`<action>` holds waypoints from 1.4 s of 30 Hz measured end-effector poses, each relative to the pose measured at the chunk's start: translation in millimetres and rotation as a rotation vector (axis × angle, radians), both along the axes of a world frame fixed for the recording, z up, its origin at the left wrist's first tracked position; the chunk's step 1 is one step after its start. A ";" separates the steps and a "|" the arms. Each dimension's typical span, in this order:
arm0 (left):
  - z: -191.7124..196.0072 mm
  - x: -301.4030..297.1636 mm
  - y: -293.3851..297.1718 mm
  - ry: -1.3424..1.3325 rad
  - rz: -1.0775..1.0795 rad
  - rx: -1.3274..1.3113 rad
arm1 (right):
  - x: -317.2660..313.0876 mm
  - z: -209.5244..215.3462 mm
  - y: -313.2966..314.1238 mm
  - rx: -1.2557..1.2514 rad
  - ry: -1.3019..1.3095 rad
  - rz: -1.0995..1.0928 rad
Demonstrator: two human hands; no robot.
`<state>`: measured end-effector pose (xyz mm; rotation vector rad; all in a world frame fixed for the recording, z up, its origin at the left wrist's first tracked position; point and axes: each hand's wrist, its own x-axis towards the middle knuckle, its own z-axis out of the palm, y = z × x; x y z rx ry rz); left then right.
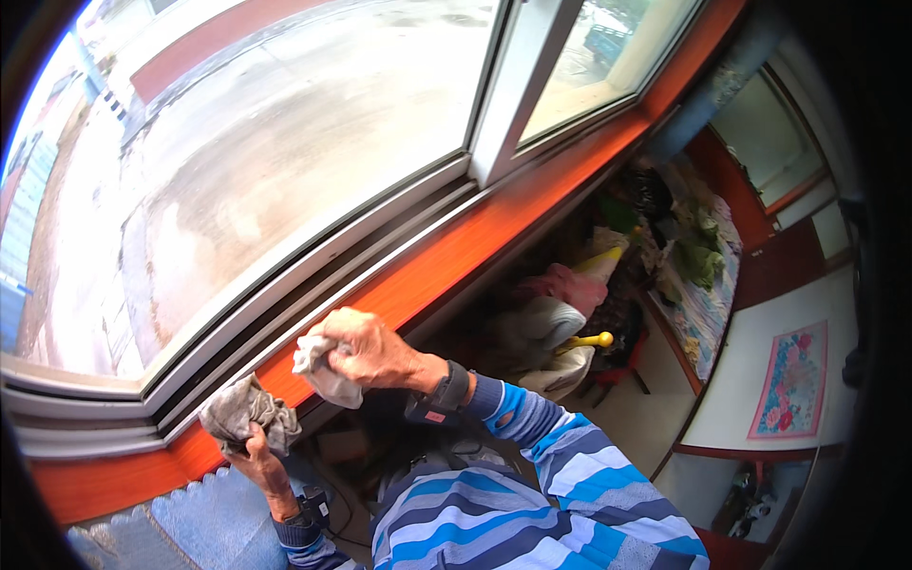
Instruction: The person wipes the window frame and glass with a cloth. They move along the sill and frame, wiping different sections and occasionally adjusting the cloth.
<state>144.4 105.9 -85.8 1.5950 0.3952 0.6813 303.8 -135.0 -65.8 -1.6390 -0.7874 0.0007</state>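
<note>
My left hand grips a crumpled grey rag pressed against the orange-red window sill, just below the white sliding window track. My right hand is closed around a bunched white cloth, held at the sill's edge a little to the right of the grey rag. Both wrists carry dark bands, and my sleeves are striped blue and grey.
A large window pane looks out on a wet paved street. A white frame post divides it from a second pane. Below the sill lie piled clothes and bags. A flowered mat lies on the floor at right.
</note>
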 end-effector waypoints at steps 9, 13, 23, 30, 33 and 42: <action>12.5 65.4 -77.0 -0.059 -0.328 -0.111 | 42.5 -5.0 -70.8 -0.216 -0.278 -0.646; -1.4 109.1 -123.0 -0.068 -0.537 0.233 | 68.4 -40.3 -111.1 -0.408 -0.434 -0.703; -18.8 150.2 -154.2 0.012 -0.476 0.806 | 127.1 -65.7 -219.3 -0.687 -0.416 -0.966; -23.0 152.4 -152.1 0.053 -0.470 0.825 | 192.4 -69.8 -290.0 -0.778 -0.234 -1.269; -22.8 152.3 -152.7 0.051 -0.457 0.840 | 194.3 -72.0 -287.8 -0.674 -0.252 -1.326; -18.7 150.0 -155.4 0.058 -0.437 0.824 | 188.7 -73.2 -273.1 -0.168 0.125 -1.156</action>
